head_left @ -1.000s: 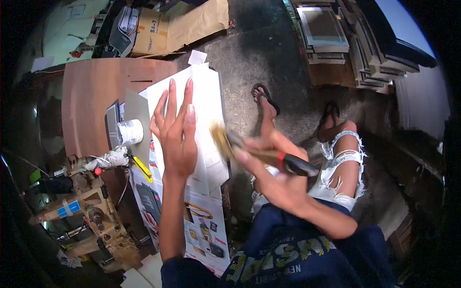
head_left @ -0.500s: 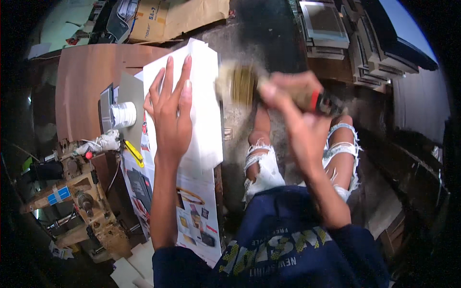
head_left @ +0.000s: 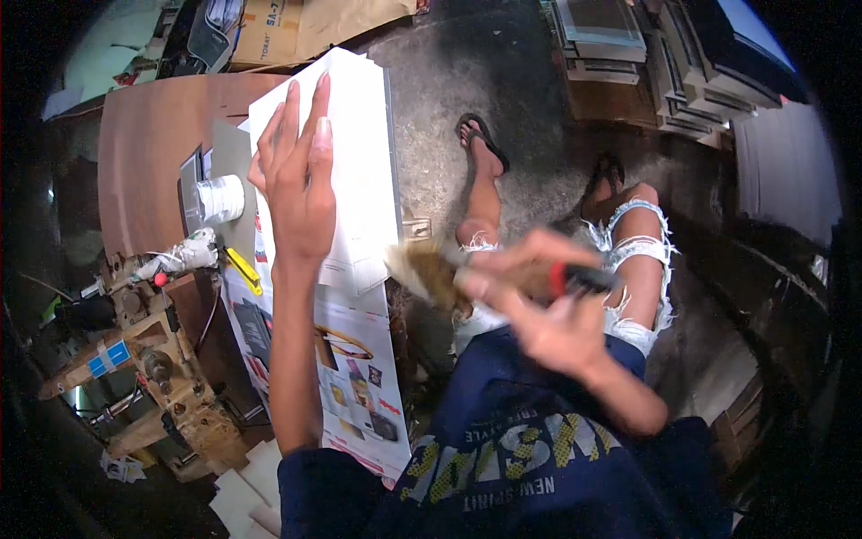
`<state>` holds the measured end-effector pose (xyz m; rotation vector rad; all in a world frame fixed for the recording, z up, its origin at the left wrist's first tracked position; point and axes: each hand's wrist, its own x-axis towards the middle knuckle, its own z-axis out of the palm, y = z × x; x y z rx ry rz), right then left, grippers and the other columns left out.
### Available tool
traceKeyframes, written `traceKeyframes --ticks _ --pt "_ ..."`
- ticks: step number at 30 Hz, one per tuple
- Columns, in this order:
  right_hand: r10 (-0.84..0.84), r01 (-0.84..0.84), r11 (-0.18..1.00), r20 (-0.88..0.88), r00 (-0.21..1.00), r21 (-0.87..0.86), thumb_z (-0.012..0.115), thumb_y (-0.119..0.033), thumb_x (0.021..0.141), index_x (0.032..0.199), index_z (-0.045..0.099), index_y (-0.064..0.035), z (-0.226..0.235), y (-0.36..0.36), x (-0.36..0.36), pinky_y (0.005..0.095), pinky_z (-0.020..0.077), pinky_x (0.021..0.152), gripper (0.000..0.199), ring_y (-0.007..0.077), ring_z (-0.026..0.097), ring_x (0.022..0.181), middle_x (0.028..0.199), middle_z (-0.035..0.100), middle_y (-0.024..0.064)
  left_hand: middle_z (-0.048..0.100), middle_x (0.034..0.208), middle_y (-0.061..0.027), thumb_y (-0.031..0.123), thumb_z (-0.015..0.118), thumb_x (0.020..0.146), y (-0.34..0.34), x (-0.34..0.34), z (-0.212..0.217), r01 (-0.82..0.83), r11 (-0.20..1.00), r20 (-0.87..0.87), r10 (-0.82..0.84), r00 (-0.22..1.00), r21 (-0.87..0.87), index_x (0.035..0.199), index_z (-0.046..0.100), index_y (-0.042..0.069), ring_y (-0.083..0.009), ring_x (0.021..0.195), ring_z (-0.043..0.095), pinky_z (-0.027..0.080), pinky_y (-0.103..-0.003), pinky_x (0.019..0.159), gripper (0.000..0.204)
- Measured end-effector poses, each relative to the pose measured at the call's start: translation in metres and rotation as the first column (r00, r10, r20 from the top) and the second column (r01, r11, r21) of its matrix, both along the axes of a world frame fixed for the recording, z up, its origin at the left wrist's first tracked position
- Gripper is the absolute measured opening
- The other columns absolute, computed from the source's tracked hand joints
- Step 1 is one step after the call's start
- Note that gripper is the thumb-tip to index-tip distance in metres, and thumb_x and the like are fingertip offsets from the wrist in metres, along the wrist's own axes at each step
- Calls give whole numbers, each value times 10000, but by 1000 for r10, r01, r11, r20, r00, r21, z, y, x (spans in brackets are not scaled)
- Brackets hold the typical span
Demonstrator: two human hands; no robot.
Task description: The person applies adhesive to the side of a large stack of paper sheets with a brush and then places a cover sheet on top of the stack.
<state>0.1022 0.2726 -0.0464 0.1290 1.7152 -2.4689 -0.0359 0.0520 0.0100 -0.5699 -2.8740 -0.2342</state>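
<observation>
My left hand (head_left: pixel 301 184) lies flat, fingers spread, on a stack of white paper sheets (head_left: pixel 364 153) that rests over printed colour sheets (head_left: pixel 355 377). My right hand (head_left: pixel 539 310) is blurred by motion and grips a paintbrush (head_left: pixel 467 274) with a red and black handle. Its pale bristles hang just right of the paper's near edge, above my knees.
A white roll of tape (head_left: pixel 220 198) and a yellow utility knife (head_left: pixel 242 269) lie left of the paper on a brown board (head_left: pixel 144 162). A wooden machine frame (head_left: pixel 153 359) stands at lower left. Stacked frames (head_left: pixel 646 45) and cardboard (head_left: pixel 296 27) line the far side.
My right hand has swung the brush from high beside the paper down and toward me. My left hand has stayed pressed on the white sheets.
</observation>
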Motion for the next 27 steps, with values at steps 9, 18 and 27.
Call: traceKeyframes --ticks 9,18,27 --pt "-339 303 937 -238 910 -175 759 15 818 965 717 3 -29 -63 -13 305 547 797 153 167 705 916 969 734 138 407 1560 -124 301 341 1064 6 -4 0 11 1000 6 -11 1000 23 1482 490 228 -303 1421 340 99 -511 1158 450" --pt "-355 341 934 -345 869 -103 741 27 797 918 726 -10 -6 -14 -35 291 548 748 127 199 721 807 903 738 135 420 1551 -127 303 334 1063 1 -1 -1 15 1000 4 -15 1000 21 1482 490 229 -286 1423 350 86 -505 1155 453" --pt "-94 74 994 -303 948 -75 675 58 750 1060 695 22 -2 -42 27 381 538 788 312 345 696 938 1029 704 207 439 1535 -137 315 320 1069 1 -1 -3 20 1000 -36 -20 999 -3 1487 481 230 -280 1423 361 90 -501 1150 456"
